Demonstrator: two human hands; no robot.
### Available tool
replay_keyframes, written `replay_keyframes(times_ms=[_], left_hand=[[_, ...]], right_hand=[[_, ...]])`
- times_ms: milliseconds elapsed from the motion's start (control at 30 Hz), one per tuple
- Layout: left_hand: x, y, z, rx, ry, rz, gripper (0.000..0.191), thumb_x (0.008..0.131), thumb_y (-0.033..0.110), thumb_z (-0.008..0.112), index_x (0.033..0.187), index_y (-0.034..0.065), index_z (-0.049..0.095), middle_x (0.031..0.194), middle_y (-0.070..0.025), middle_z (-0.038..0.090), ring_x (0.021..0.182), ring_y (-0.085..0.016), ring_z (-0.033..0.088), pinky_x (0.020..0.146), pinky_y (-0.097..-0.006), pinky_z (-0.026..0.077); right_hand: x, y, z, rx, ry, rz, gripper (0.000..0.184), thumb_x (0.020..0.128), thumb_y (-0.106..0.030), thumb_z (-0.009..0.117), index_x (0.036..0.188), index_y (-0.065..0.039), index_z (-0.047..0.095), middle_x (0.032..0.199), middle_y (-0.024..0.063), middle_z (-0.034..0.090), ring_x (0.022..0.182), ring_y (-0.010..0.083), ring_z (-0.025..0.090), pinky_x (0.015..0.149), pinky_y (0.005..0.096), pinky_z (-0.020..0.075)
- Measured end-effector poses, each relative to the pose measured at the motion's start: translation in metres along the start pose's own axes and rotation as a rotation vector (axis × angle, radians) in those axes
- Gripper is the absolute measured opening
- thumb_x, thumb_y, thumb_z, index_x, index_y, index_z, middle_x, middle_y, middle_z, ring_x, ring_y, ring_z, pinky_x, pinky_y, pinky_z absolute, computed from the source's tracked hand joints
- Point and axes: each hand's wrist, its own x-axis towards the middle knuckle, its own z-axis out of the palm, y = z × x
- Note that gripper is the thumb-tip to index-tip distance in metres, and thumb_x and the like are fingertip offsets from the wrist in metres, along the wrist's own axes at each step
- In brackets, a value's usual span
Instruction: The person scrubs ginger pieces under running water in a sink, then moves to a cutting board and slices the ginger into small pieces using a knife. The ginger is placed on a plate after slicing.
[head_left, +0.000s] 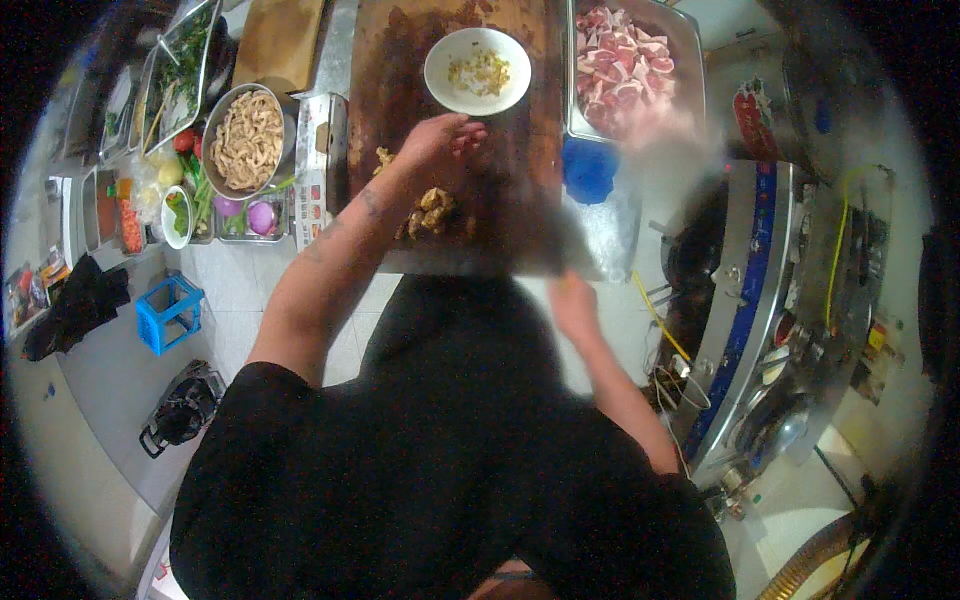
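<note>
A white bowl (439, 82) with chopped yellowish bits (480, 73) inside sits on the wooden chopping board (517, 176). Just below its near rim is my left hand (442, 141), fingers loosely curled, with nothing visible in them; whether it touches the rim is unclear. Knobbly brown-yellow pieces that look like ginger (430, 212) lie nearer me on the board, and another piece (383, 159) is partly hidden by my left forearm. Past the board's near right corner, my right hand (575, 306) is closed around a dark, blurred tool (571, 244), perhaps a knife.
A metal tray (571, 82) of raw meat chunks stands right of the board, with a blue cloth or bag (590, 171) below it. Leftward are a steel bowl (283, 154) of pale strips, a carton (311, 176) and vegetables. A stove counter (750, 300) runs along the right.
</note>
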Motion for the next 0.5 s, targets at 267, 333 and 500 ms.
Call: replay_keyframes(times_ms=[267,333,500], left_hand=[[-0.139,-0.067,-0.063,1.752,0.215,0.949,0.085,0.079,0.052,0.082,0.152,0.0231,0.050,0.162,-0.0155,0.033,0.153,-0.038,0.026,0.123,-0.0637,0.014],[-0.132,-0.076,-0.072,1.758,0.164,0.985,0.084,0.076,0.049,0.084,0.150,0.0254,0.051,0.159,-0.0130,0.035,0.153,-0.036,0.026,0.121,-0.0674,0.015],[-0.083,-0.060,-0.094,1.834,0.195,1.120,0.075,0.079,0.033,0.081,0.148,0.0261,0.053,0.156,-0.0119,0.041,0.146,-0.033,0.037,0.120,-0.0653,0.019]], right_hand=[[-0.005,-0.025,0.007,0.210,-0.134,0.170,0.043,0.101,-0.032,0.062,0.132,-0.004,0.056,0.077,0.0144,0.068,0.060,0.0250,0.067,0.063,0.0391,0.0567],[-0.007,-0.027,0.011,0.254,-0.128,0.247,0.042,0.102,-0.033,0.061,0.132,-0.004,0.056,0.074,0.0128,0.067,0.057,0.0219,0.066,0.059,0.0364,0.0563],[-0.003,-0.014,0.027,0.251,-0.061,0.312,0.039,0.102,-0.034,0.061,0.124,-0.001,0.057,0.077,0.0138,0.068,0.059,0.0229,0.068,0.057,0.0364,0.0560]])
